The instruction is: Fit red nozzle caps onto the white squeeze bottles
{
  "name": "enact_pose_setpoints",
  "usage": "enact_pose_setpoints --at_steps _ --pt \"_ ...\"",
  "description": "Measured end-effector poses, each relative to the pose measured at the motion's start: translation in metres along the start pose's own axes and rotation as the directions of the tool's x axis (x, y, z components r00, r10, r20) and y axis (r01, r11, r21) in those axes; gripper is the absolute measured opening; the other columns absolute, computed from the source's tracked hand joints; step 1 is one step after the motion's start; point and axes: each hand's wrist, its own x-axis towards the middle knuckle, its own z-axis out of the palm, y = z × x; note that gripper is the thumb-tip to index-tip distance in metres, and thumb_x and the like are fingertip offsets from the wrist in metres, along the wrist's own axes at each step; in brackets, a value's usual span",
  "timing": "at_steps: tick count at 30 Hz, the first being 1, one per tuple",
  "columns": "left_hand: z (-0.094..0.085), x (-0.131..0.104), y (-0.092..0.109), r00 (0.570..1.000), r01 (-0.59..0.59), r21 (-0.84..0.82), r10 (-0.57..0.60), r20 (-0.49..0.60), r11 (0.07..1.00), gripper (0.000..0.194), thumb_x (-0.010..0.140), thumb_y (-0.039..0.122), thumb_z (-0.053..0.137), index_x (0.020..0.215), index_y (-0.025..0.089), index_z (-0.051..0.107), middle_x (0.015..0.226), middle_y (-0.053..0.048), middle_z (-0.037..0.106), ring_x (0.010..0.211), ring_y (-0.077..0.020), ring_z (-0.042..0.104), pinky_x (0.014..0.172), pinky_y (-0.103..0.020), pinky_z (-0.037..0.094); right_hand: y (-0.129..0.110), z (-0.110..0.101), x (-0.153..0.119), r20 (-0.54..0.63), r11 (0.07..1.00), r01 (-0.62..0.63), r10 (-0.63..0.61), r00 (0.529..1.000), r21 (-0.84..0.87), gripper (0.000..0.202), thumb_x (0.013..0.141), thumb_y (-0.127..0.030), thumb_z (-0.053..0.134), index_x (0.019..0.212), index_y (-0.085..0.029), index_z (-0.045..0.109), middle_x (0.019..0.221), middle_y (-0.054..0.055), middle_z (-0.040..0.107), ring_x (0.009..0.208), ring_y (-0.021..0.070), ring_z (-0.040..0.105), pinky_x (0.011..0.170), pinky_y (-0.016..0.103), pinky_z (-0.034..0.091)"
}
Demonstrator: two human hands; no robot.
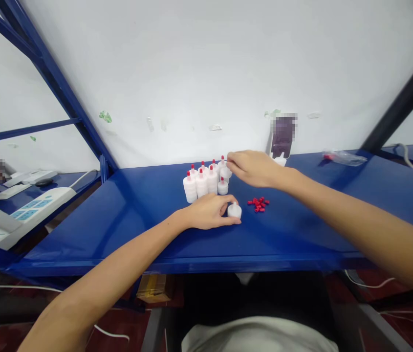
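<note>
My left hand (211, 211) rests on the blue table, thumb and fingers closed round a small white squeeze bottle (234, 211) whose tip bears no red cap. Farther up, my right hand (252, 167) has its fingertips pinched at the side of a white bottle with a red cap (225, 171), at the right end of the bottle group. Several more white bottles with red-capped tips (201, 183) stand close together to the left. One short capped bottle (223, 187) sits in front of them. Loose red caps (258, 204) lie right of my left hand.
A phone (282, 136) leans against the wall behind my right hand, with a white piece (280, 159) below it. A clear plastic bag (345, 157) lies at the back right. Blue shelf posts (67, 93) frame the table (125, 215); a power strip (32, 212) is at left.
</note>
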Motion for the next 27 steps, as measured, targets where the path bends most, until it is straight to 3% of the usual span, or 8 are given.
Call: enact_pose_setpoints --at_steps 8,16,22,27 --pt "0.000 -0.001 0.001 1.000 -0.025 0.096 0.025 0.002 0.995 0.042 0.091 0.054 0.058 0.112 0.018 0.059 0.063 0.004 0.056 0.057 -0.0127 0.053 0.056 -0.024 0.031 0.001 0.013 0.014 0.154 0.997 0.066 -0.069 0.986 0.027 0.039 0.101 -0.042 0.031 0.089 -0.018 0.059 0.090 0.012 0.067 0.073 0.0205 0.056 0.061 0.030 0.029" --pt "0.000 -0.002 0.002 1.000 -0.026 0.089 0.026 0.010 0.996 0.043 0.091 0.056 0.057 0.112 0.018 0.059 0.063 0.004 0.056 0.057 -0.0129 0.053 0.056 -0.025 0.030 0.021 0.004 -0.009 0.113 0.989 -0.002 -0.015 0.993 0.151 0.038 0.096 -0.044 0.040 0.100 -0.017 0.066 0.087 0.009 0.070 0.073 0.0194 0.058 0.062 0.029 0.033" --pt "0.002 -0.001 0.000 1.000 -0.019 0.067 0.019 0.006 0.998 0.044 0.090 0.058 0.057 0.112 0.019 0.059 0.064 0.005 0.054 0.057 -0.0125 0.052 0.056 -0.024 0.031 0.026 0.008 -0.037 0.361 0.987 0.084 -0.128 0.924 0.137 0.029 0.085 -0.041 0.055 0.098 -0.019 0.069 0.088 0.007 0.069 0.075 0.0208 0.060 0.062 0.029 0.037" --pt "0.002 0.000 -0.001 1.000 -0.021 0.057 0.021 0.003 0.998 0.044 0.090 0.057 0.057 0.112 0.019 0.058 0.063 0.005 0.053 0.057 -0.0119 0.051 0.056 -0.024 0.031 0.022 0.014 -0.040 0.426 0.990 0.100 -0.133 0.895 0.098 0.021 0.083 -0.033 0.054 0.089 -0.020 0.069 0.087 0.009 0.067 0.081 0.0230 0.061 0.064 0.030 0.039"
